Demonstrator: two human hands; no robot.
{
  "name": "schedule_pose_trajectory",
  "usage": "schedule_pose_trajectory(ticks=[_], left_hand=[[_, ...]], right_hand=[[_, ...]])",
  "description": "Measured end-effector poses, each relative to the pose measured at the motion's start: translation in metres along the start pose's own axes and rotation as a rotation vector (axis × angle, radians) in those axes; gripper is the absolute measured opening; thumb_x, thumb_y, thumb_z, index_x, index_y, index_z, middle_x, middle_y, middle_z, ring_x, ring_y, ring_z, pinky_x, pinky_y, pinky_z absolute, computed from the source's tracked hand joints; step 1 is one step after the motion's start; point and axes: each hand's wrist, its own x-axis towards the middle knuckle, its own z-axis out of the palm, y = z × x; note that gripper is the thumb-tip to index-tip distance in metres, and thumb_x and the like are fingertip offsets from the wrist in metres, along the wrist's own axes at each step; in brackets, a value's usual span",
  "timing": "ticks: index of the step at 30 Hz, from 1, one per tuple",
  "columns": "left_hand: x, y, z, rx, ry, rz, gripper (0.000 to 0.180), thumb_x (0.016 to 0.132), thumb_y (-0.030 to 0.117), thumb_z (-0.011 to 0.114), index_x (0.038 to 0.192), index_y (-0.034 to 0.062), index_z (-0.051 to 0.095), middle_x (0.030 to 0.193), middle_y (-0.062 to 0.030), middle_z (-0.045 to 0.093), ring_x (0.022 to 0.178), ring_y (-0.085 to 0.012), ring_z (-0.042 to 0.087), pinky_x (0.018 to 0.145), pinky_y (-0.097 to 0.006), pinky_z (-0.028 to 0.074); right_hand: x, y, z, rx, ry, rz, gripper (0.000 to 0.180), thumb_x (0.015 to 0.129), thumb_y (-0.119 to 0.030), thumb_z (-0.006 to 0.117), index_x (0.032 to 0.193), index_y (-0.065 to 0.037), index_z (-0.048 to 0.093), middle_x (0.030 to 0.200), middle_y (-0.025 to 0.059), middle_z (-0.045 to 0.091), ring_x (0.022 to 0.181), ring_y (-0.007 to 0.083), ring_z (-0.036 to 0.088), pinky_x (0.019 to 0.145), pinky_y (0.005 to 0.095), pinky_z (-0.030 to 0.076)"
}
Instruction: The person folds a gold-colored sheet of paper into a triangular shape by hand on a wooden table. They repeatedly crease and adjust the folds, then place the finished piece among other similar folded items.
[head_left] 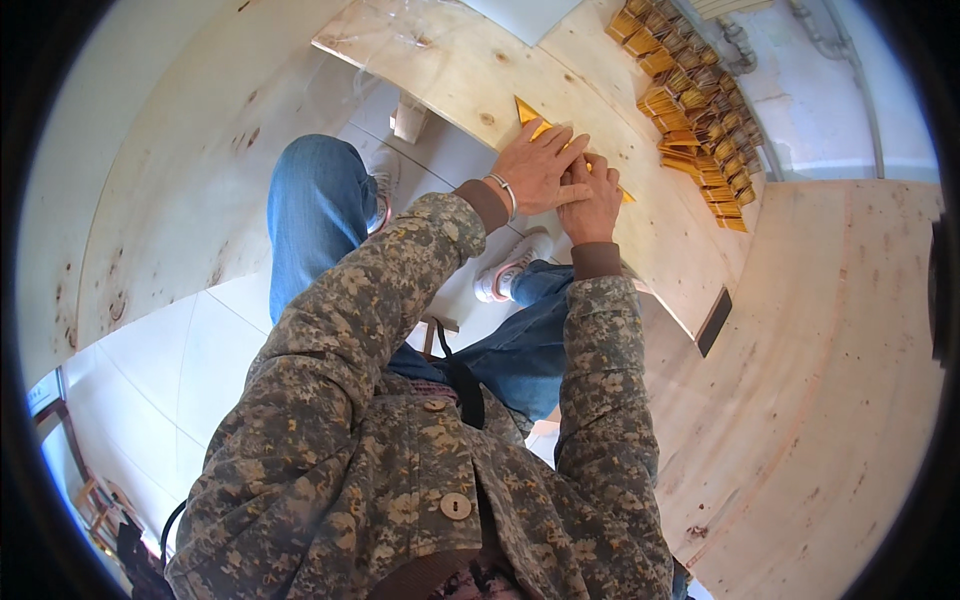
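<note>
Golden folded paper lies on the pale plywood table, near its front edge, and most of it is hidden under my hands. I see only a pointed yellow corner that comes out to the left of my left hand, and a small orange-yellow tip at the right side of my right hand. Its surface looks shiny, like foil paper. My left hand lies flat on the paper with the fingers stretched and only a little spread, palm down, pressing on it; a thin metal bracelet is around this wrist. My right hand is just beside it and touching it, with the fingers bent, and the fingertips rest on the paper too. So both hands are together on the same piece, not closed around it. Farther on the table, to the right, many similar golden folded pieces stand in long rows. My camouflage jacket sleeves come up from below.
</note>
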Motion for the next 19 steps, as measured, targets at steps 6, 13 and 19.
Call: schedule_pose_trajectory(ticks=[6,13,19], left_hand=[[0.002,-0.008,-0.008,-0.028,-0.047,0.017,0.080,0.093,0.060,0.053,0.151,0.0059,0.040,0.147,-0.0194,0.050,0.142,-0.0283,0.041,0.119,-0.046,0.023],[-0.005,-0.028,-0.013,-0.007,0.019,0.088,0.081,0.090,0.057,0.060,0.151,0.0057,0.039,0.146,-0.0180,0.050,0.140,-0.0280,0.042,0.118,-0.044,0.028],[-0.008,-0.035,-0.019,-0.001,0.010,0.079,0.084,0.090,0.059,0.060,0.152,0.0071,0.037,0.148,-0.0178,0.049,0.141,-0.0279,0.041,0.119,-0.043,0.027]], right_hand=[[-0.001,0.002,-0.002,0.025,-0.007,-0.027,0.046,0.092,-0.026,0.062,0.136,-0.017,0.057,0.124,0.0049,0.058,0.107,0.0306,0.054,0.086,0.0476,0.046],[-0.001,0.001,-0.002,0.010,0.051,-0.044,0.051,0.087,-0.018,0.065,0.137,-0.016,0.054,0.121,0.0057,0.058,0.105,0.0310,0.055,0.083,0.0477,0.047],[-0.002,-0.001,-0.003,0.010,0.026,-0.035,0.052,0.087,-0.017,0.065,0.138,-0.016,0.054,0.121,0.0067,0.058,0.105,0.0311,0.055,0.083,0.0484,0.048]])
